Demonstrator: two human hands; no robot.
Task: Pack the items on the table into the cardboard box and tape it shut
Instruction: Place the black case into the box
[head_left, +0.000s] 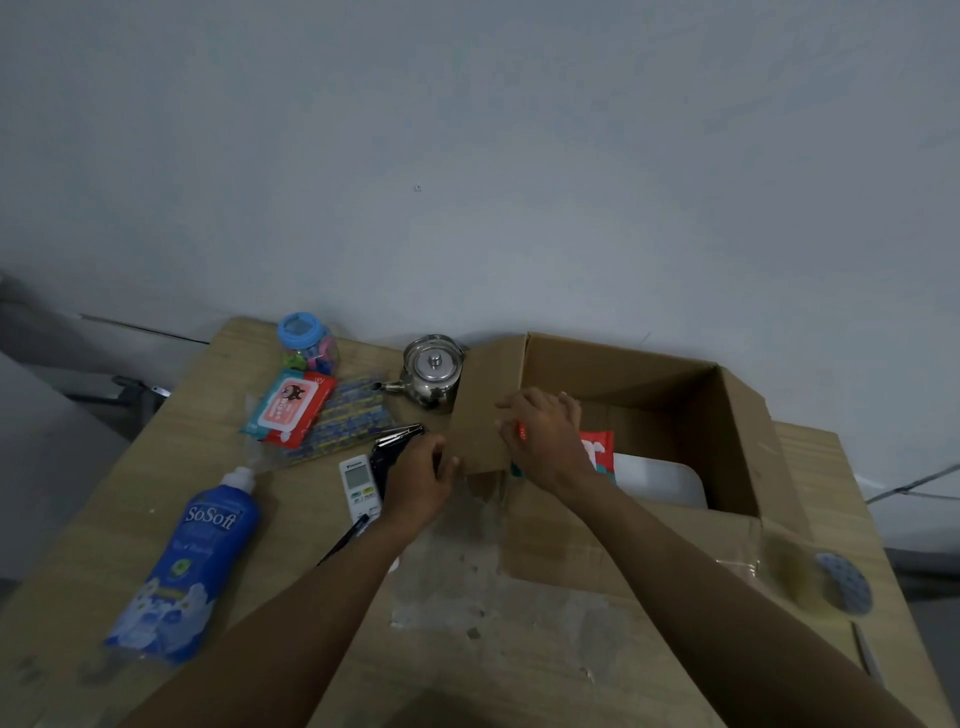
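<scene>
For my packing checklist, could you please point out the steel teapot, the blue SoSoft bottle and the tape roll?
Steel teapot (435, 367): head view, on its lid.
Blue SoSoft bottle (193, 561): head view, on its label.
Tape roll (839, 582): head view, on its patterned face.

At 4 o'clock a tape roll (836, 582) is smeared by blur; the left hand (421, 483) covers most of a black object (387, 452); the right hand (545, 441) hides part of a red packet (597, 447) inside the cardboard box (727, 415), its grip unreadable; at 12 o'clock a box flap (483, 405) masks the kettle's (434, 371) side; the bottom edge cuts both forearms.
</scene>
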